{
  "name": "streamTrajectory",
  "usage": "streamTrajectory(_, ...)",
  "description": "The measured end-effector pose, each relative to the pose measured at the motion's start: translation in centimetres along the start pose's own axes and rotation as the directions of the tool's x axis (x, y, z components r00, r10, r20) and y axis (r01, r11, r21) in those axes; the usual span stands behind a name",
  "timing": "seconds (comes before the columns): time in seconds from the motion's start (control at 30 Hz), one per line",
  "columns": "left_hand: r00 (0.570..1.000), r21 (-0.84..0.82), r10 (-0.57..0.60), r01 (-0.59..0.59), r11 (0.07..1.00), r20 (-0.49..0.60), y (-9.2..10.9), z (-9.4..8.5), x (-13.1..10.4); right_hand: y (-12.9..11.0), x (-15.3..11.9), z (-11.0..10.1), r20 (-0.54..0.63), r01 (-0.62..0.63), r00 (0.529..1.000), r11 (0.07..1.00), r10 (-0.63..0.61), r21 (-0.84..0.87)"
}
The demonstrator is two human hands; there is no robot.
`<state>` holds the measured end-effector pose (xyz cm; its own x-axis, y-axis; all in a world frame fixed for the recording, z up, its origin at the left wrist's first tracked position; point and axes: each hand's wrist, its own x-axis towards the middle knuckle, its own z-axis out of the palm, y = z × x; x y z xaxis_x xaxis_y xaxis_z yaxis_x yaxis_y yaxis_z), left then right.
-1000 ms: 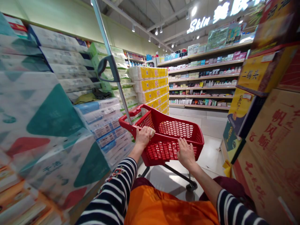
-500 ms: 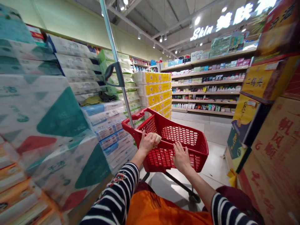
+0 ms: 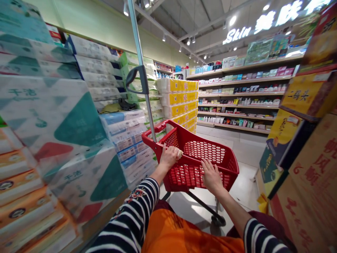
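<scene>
A red shopping cart (image 3: 228,160) with perforated sides is in front of me, and the inside I can see is bare. My left hand (image 3: 169,156) is closed round a crumpled pale cloth (image 3: 179,154) and rests against the cart's near rim. Further right along the same rim lies my right hand (image 3: 211,175), palm down, its fingers stretched out over the edge with nothing in them. A tall metal pole with a grey handle (image 3: 144,81) rises from the cart's left end.
Stacked tissue packs (image 3: 79,175) stand close along the left. Yellow-and-white packs (image 3: 179,98) rise behind the cart. Cardboard boxes (image 3: 313,168) line the right side, leaving a narrow strip of pale floor (image 3: 244,182). Shelves of small goods (image 3: 239,95) stretch across the back.
The view has turned slightly left, so the surroundings and cart appear further right in the picture. Both hands keep nearly the same places on the cart rim.
</scene>
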<state>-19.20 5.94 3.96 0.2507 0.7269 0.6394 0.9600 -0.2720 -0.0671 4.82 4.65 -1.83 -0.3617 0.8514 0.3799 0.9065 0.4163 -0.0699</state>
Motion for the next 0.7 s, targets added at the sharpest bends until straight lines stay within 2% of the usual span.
streamTrajectory(0.2,0.986,0.144,0.169,-0.166,0.976,-0.011,0.5,-1.6,-0.3,2.4,-0.5,-0.5,-0.035,-0.073,0.997,0.997,0.071,-0.034)
streamTrajectory(0.37,0.979,0.110,0.202,-0.201,0.973,0.002,0.0,-3.9,0.0,2.6,-0.4,-1.3,-0.037,-0.199,0.980,0.979,0.197,-0.050)
streamTrajectory(0.47,0.978,0.066,0.207,-0.209,0.976,0.033,0.0,-5.1,0.1,0.9,0.0,-1.9,-0.073,-0.166,0.984,0.986,0.163,-0.029)
streamTrajectory(0.6,0.967,0.116,0.247,-0.252,0.961,0.059,-0.2,-6.1,0.2,-3.1,1.3,-2.9,-0.132,0.005,0.991,0.999,0.001,0.050)
streamTrajectory(0.7,0.962,0.121,0.271,-0.271,0.955,0.015,-1.0,-7.3,0.6,-6.0,2.5,-3.6,-0.151,0.109,0.984,0.987,-0.091,0.115)
